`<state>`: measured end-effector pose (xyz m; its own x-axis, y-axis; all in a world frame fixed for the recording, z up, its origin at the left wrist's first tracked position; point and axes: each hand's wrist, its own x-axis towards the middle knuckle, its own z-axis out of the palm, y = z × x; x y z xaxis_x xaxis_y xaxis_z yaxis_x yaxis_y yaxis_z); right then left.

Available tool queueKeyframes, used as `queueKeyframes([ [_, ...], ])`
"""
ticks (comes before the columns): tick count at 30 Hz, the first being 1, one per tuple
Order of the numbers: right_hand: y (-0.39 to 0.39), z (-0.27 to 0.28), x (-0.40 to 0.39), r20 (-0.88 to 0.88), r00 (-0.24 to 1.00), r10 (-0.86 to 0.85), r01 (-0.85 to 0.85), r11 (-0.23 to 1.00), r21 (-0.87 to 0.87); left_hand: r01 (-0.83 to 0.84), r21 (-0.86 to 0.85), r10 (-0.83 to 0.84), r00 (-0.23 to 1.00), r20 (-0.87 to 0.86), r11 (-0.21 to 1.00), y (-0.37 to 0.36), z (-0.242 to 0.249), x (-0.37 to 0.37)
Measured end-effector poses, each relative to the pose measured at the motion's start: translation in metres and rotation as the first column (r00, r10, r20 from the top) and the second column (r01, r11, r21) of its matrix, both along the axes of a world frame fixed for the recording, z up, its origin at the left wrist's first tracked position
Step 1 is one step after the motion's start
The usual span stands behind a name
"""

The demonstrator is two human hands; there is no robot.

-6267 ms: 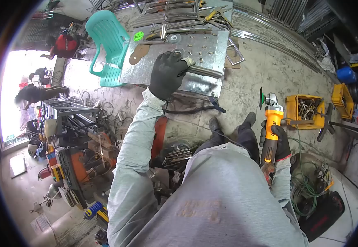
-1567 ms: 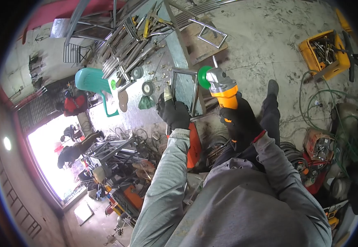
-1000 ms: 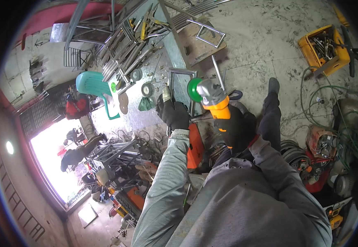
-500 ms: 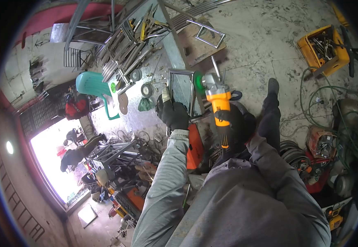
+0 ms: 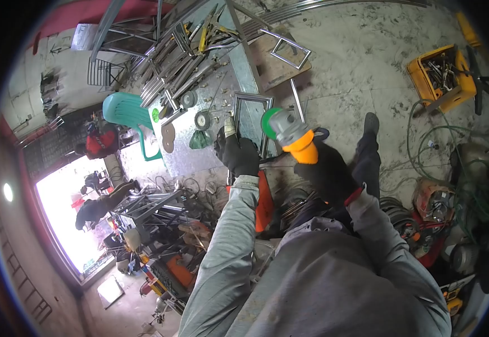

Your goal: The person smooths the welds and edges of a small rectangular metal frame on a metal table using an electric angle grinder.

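Note:
My left hand, in a dark glove with a pale covering on one finger, is closed on the near left side of a rectangular metal frame at the edge of the metal worktable. An orange and grey angle grinder is in my right hand, also dark-gloved, its fingers wrapped around the body. The grinder's green disc faces the frame's right bar and overlaps it in this view. My right glove hides most of the handle.
Metal bars and yellow-handled pliers lie on the table. A green chair stands beyond it. A yellow crate of metal parts and a hose are at right. A person bends near the bright doorway.
My right hand has turned the grinder, so its handle now points away under my glove and its disc shows more broadly. My left hand stays on the frame.

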<state>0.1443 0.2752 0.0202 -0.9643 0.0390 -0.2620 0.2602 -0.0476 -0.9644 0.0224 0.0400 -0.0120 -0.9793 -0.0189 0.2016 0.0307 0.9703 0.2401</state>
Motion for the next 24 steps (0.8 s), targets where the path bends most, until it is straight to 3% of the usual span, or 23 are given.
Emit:
queueKeyframes([
  [2,-0.003,0.009,0.003,-0.026,1.0,-0.002,0.007,0.981,0.194,0.008,-0.004,-0.008,1.0,-0.019,1.0,0.001,0.001,0.0],
  [3,-0.002,0.01,-0.003,-0.026,1.0,-0.002,0.007,0.98,0.197,0.023,-0.017,-0.023,0.999,-0.035,1.0,0.001,0.001,0.001],
  [5,0.004,0.01,-0.017,-0.091,0.992,0.091,-0.054,0.935,0.351,0.001,-0.014,-0.001,1.0,-0.015,1.0,-0.001,-0.003,0.0],
  [9,0.009,0.03,-0.022,0.05,0.998,0.031,-0.042,0.973,0.227,-0.068,0.019,0.066,0.993,0.093,0.997,0.006,0.006,0.001],
  [11,-0.004,0.024,-0.014,-0.01,0.998,0.069,-0.062,0.941,0.332,-0.042,-0.007,0.043,0.997,0.068,0.999,0.0,0.0,0.001],
  [14,-0.006,0.023,-0.017,-0.015,0.999,0.028,-0.024,0.974,0.226,0.003,-0.009,-0.003,1.0,0.029,1.0,-0.003,-0.002,-0.001],
  [18,0.015,0.027,-0.028,-0.14,0.981,0.135,-0.089,0.952,0.291,-0.024,0.001,0.024,1.0,0.009,1.0,0.004,0.003,0.002],
  [21,-0.003,0.0,-0.008,0.012,0.998,0.067,-0.068,0.969,0.237,-0.015,-0.014,0.016,1.0,0.009,1.0,0.0,-0.001,0.0],
  [24,-0.005,0.011,-0.012,-0.022,0.999,0.028,-0.023,0.983,0.182,-0.034,-0.006,0.034,0.999,0.032,0.999,0.0,-0.001,0.0],
])
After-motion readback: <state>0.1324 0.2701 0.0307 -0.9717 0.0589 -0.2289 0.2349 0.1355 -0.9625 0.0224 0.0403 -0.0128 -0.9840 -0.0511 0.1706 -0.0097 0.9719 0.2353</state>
